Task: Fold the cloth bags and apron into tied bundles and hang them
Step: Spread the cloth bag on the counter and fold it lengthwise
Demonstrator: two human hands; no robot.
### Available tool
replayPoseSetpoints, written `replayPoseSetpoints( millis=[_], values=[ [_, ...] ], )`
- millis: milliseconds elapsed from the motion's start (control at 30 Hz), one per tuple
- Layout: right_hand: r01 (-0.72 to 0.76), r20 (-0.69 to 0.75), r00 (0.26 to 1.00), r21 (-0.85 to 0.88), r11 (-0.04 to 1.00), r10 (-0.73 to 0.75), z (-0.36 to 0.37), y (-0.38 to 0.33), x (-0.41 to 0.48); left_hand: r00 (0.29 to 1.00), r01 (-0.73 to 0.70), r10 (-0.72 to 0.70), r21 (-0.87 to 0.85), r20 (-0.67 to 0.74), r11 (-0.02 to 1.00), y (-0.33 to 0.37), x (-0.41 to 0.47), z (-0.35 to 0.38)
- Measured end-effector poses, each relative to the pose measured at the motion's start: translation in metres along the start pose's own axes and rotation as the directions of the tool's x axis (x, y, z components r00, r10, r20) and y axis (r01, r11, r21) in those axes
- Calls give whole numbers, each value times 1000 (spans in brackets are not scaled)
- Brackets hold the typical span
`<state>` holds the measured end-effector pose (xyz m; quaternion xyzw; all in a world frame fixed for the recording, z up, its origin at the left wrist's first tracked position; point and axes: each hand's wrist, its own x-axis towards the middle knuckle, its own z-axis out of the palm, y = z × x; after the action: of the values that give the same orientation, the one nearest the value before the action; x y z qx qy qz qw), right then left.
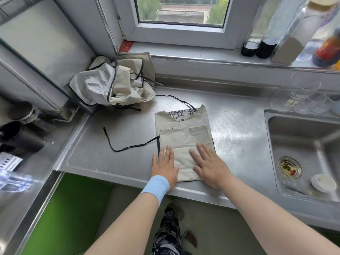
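1. The apron (184,137), folded into a narrow beige rectangle with its pocket showing, is lying flat near the front edge of the worktop (239,129), just left of the sink (301,144).
2. The left hand (164,167), wearing a light blue wristband (156,186), is pressing flat on the apron's lower left corner, fingers straight and spread, gripping nothing.
3. The right hand (211,166) is lying flat on the apron's lower right part, fingers likewise straight, holding nothing.
4. A black tie (125,147) is trailing from the apron's left edge across the worktop, and a second tie (176,98) is running from its top edge back toward the pile.
5. A crumpled pile of cloth bags (114,83) is sitting in the back left corner of the worktop, well apart from both hands.
6. Bottles (257,46) are standing on the windowsill behind the back edge, and a small white cup (323,183) is resting in the sink.
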<state>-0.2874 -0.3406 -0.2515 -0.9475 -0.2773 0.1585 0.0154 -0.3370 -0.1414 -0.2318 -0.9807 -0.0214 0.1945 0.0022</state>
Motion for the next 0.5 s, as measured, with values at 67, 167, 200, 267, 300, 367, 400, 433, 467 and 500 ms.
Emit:
replayPoseSetpoints(
  millis=[67, 167, 200, 267, 300, 367, 400, 433, 467, 500],
  values=[
    [23, -76, 997, -57, 998, -27, -2, 2, 0, 996, -77, 78, 13, -54, 997, -3, -1, 0],
    [103, -164, 980, -83, 991, -116, -5, 3, -2, 965, -261, 261, 2, -3, 965, -13, -1, 0],
    [151, -184, 969, -83, 985, -164, -6, 3, -5, 963, -270, 270, -28, 14, 963, -17, -1, 1],
    [231, -137, 961, -71, 970, -239, -15, 2, -16, 968, -248, 251, -97, 18, 964, -24, 1, 4],
    [254, -97, 961, -59, 965, -259, -20, 2, -21, 970, -240, 244, -122, 11, 963, -27, 2, 3],
    [270, -44, 961, -41, 962, -271, -29, 3, -26, 974, -224, 225, -129, -13, 966, -28, 2, -2],
    [275, -16, 961, -57, 960, -276, -33, 4, -27, 975, -223, 221, -108, -25, 969, -28, 2, -7],
    [282, 19, 959, -90, 955, -281, -37, 5, -25, 974, -225, 224, -83, -22, 971, -26, 1, -12],
    [292, 54, 956, -131, 947, -287, -39, 6, -23, 974, -227, 227, -63, -4, 972, -23, 1, -17],
    [293, 79, 956, -159, 943, -283, -41, 5, -21, 974, -223, 225, -54, 26, 973, -20, -1, -20]
  ],
)
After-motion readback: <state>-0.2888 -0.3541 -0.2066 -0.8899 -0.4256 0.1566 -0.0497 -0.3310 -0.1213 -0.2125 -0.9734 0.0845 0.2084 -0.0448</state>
